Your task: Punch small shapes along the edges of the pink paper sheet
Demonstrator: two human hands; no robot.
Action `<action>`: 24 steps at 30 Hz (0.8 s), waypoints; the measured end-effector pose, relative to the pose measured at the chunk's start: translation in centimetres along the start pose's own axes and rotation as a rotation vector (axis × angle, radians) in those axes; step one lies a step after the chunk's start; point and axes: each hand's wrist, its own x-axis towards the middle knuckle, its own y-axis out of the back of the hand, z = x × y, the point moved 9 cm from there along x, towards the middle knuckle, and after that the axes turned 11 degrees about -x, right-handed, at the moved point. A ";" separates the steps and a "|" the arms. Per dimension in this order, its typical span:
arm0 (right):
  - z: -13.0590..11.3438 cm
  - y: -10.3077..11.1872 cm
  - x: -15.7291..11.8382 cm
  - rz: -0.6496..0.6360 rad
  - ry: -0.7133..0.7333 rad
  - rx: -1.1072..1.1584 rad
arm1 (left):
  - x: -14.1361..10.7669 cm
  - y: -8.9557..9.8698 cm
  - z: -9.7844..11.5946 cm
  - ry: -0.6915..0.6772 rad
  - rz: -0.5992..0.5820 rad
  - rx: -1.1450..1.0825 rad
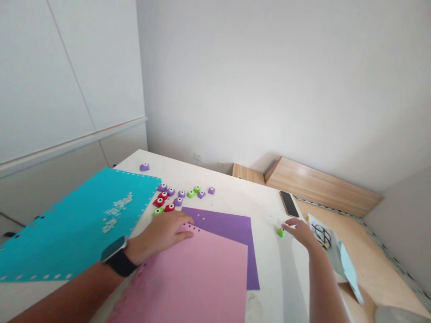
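My left hand point(170, 231), with a dark watch on its wrist, rests on the top left corner of a pink sheet point(202, 273), fingers apart. Small dark punched holes line the pink sheet's edge beside my fingertips. Under it lies a purple sheet point(232, 226), showing at the top and right. To the right, my right hand point(296, 229) is just beside a small green punch point(280, 232) on the white table; its fingers are parted, and whether they touch the punch is unclear. Several purple, red and green punches point(169, 207) cluster beyond my left hand.
A blue sheet point(77, 224) with notched edges and white cut-out pieces point(116, 211) covers the table's left side. A phone point(288, 204) lies near the right edge of the white table point(266, 206). Beyond that edge is a bag point(332, 244) on a wooden surface. One purple punch point(144, 167) sits at the far left.
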 end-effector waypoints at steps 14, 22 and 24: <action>-10.6 -2.7 -0.8 -0.165 0.173 0.390 | 0.4 -0.6 1.4 -0.006 -0.058 -0.145; -28.8 -3.3 -5.2 -0.519 0.465 0.975 | 0.6 -0.3 0.3 0.107 0.039 -0.661; -31.2 -4.0 -5.6 -0.568 0.514 0.943 | 0.7 -0.5 -0.3 0.131 0.055 -0.672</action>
